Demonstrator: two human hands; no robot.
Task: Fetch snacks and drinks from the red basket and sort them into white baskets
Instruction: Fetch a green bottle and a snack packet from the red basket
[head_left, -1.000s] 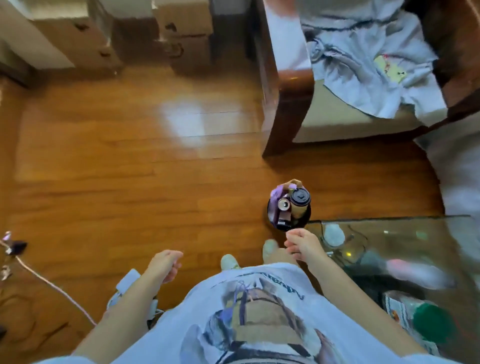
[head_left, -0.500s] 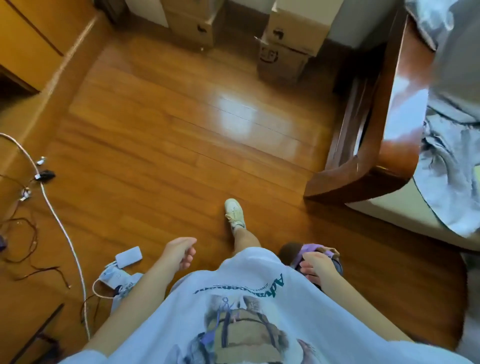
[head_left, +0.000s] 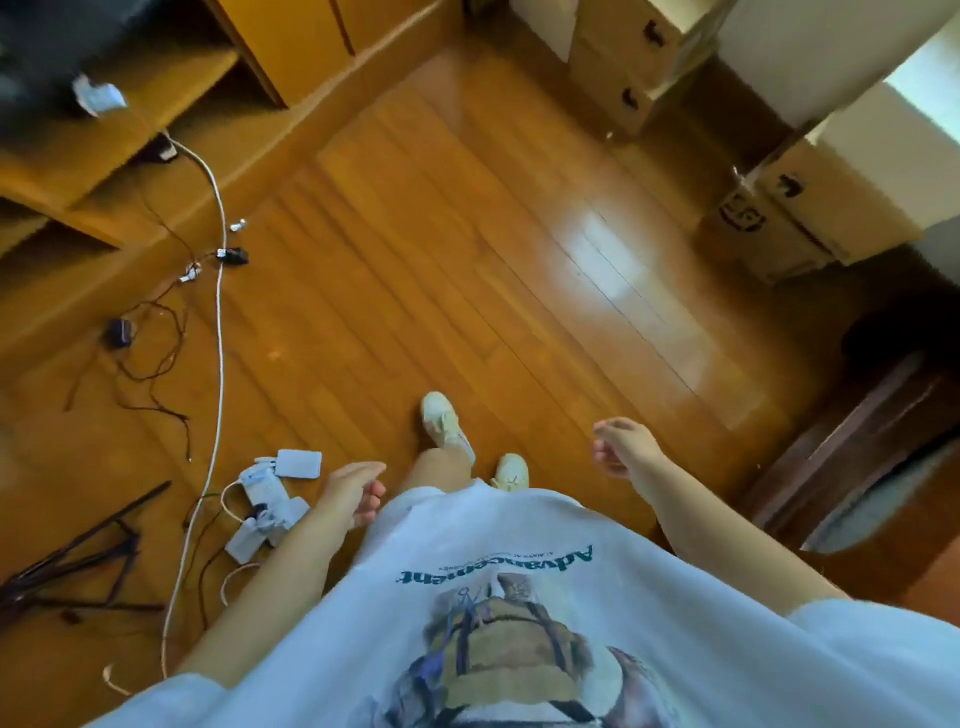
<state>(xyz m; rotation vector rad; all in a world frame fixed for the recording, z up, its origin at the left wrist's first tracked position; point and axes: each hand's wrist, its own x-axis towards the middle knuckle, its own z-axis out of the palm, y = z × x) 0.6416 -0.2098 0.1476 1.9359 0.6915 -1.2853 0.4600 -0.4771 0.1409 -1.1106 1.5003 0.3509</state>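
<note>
No basket, snack or drink shows in the head view. My left hand (head_left: 353, 491) hangs at my left side above the wooden floor, fingers loosely apart and holding nothing. My right hand (head_left: 621, 446) swings out in front of my right side, fingers curled slightly apart, also holding nothing. My two feet in white shoes (head_left: 447, 423) stand on the floor between the hands. My white printed shirt fills the bottom of the view.
Cardboard boxes (head_left: 789, 218) are stacked at the upper right. A wooden shelf unit (head_left: 171, 119) runs along the upper left. White and black cables (head_left: 218, 312) and white power adapters (head_left: 270, 504) lie on the floor at left. A dark wooden furniture frame (head_left: 852, 457) stands at right.
The view has swung left, away from the glass table and the small round container of items. My right hand has left that container and now swings free in front.
</note>
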